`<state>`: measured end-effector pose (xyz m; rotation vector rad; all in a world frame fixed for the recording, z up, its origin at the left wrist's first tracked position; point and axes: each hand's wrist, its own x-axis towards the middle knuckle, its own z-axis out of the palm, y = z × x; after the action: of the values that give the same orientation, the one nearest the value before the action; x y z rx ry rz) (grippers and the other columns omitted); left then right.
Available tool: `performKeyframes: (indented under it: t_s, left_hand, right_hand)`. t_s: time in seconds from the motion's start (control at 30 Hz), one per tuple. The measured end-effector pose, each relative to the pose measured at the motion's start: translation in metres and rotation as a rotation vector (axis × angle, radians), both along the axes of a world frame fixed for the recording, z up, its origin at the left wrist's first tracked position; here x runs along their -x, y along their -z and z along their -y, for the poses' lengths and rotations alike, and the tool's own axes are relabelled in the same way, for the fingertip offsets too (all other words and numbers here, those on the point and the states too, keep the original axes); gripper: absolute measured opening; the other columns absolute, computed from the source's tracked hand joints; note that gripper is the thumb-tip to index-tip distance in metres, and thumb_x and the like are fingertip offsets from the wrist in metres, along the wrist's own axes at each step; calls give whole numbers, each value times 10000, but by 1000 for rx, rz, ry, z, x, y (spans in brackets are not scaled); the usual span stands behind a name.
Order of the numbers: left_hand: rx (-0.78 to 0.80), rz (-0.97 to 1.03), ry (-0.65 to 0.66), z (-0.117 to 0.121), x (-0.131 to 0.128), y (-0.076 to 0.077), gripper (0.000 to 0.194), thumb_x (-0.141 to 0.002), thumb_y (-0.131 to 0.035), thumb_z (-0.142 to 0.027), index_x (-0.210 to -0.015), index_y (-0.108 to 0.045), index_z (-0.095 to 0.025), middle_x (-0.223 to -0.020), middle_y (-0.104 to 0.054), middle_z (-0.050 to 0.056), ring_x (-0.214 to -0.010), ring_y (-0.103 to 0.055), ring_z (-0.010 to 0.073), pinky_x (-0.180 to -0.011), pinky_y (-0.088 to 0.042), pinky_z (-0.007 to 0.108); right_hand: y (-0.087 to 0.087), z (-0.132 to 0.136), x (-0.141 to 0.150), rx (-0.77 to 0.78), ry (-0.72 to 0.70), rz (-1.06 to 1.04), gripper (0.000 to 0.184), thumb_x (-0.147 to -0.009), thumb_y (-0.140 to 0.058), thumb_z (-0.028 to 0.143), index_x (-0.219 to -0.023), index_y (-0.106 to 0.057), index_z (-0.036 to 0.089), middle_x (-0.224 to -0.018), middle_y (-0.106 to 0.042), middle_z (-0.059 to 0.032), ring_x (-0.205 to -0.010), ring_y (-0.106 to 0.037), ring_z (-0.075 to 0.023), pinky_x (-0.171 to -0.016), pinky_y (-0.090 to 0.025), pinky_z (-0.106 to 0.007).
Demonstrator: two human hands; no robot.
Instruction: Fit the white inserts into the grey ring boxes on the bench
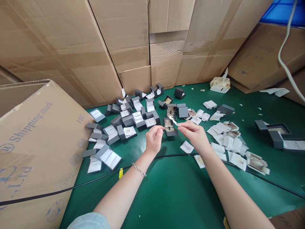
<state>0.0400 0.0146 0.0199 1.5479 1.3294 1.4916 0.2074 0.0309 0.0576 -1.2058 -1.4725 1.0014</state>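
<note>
My right hand pinches a small white stick with a thicker tip, which looks like a cotton swab. Its tip is over an open dark grey jewelry box with a beige inside and small dark and shiny pieces in it. At the box's left side, my left hand is closed, thumb and forefinger at its edge; the exact contact is hard to see. Just behind stands another open box with a beige inside. A printed white card lies by my right wrist.
Several open grey boxes with white cards crowd the left. Loose white papers lie at right. A black cable crosses the green table. A tissue box stands at the back, and cardboard cartons wall the left and rear.
</note>
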Motion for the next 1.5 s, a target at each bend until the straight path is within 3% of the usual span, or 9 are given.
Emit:
performKeyframes:
  t_s: [0.13,0.27,0.37,0.47,0.6,0.8,0.93,1.2,1.5]
  left_hand:
    - [5,-34,72,2,-3,0,315,-861,-405,-424,-719,-527,-170,-586,-478,-18,-548,-450,107,-526,-361,222]
    - [70,-89,-7,0,-5,-3,301,-867,-422,-344,-618,-433,-175,-534,-396,-44,-513,-378,86,-509,-310,211]
    - [52,-104,-37,-1,-5,-3,282,-873,-420,-318,-629,-428,-178,-542,-382,-46,-525,-368,87,-517,-309,210]
    - [-29,-169,-35,-2,-5,-3,284,-887,-409,-305,-636,-437,-176,-602,-416,-28,-582,-411,97,-555,-337,214]
    - [-92,-268,33,-2,-5,-2,253,-895,-400,-294,-695,-497,-174,-784,-519,22,-714,-498,120,-638,-405,227]
    - [-29,-354,34,-4,-5,2,238,-911,-366,-316,-886,-569,-194,-983,-519,61,-893,-535,159,-790,-447,284]
    - [131,-432,25,-6,-5,3,241,-853,-477,-402,-975,-564,-214,-1024,-500,58,-948,-538,191,-788,-468,316]
    - [196,-468,131,-4,-5,0,182,-803,-559,-403,-857,-570,-229,-1105,-510,28,-1014,-545,203,-847,-482,346]
    - [179,-446,210,-6,-5,4,82,-803,-582,-280,-848,-618,-222,-1347,-350,35,-1158,-491,221,-982,-439,376]
  right_hand:
    - [5,10,8,-461,-85,477,196,-817,-535,246,-855,-726,252,-690,-529,-19,-603,-496,-111,-523,-388,-236]
    - [10,16,14,-602,-127,674,257,-871,-455,244,-945,-701,242,-732,-562,-34,-607,-509,-109,-510,-391,-222]
    - [8,16,16,-551,-43,619,229,-852,-489,293,-968,-672,220,-755,-585,-35,-608,-519,-114,-527,-418,-226]
    - [3,13,15,-385,99,503,248,-810,-533,347,-984,-644,209,-732,-577,-24,-561,-495,-116,-532,-435,-245]
    - [2,6,12,-159,92,339,225,-753,-564,399,-801,-645,195,-801,-606,-40,-565,-494,-119,-547,-436,-267]
    - [6,-3,7,121,128,152,264,-676,-609,434,-725,-640,176,-659,-581,-18,-555,-457,-123,-537,-383,-268]
    - [11,-9,4,257,188,5,363,-625,-646,495,-766,-646,161,-575,-515,13,-497,-394,-100,-478,-336,-253]
    - [31,-22,1,208,196,46,343,-617,-643,470,-775,-652,166,-640,-577,-16,-562,-449,-130,-538,-369,-275]
    - [39,-24,2,37,199,155,231,-699,-579,397,-764,-657,189,-711,-594,-21,-645,-490,-151,-641,-404,-296]
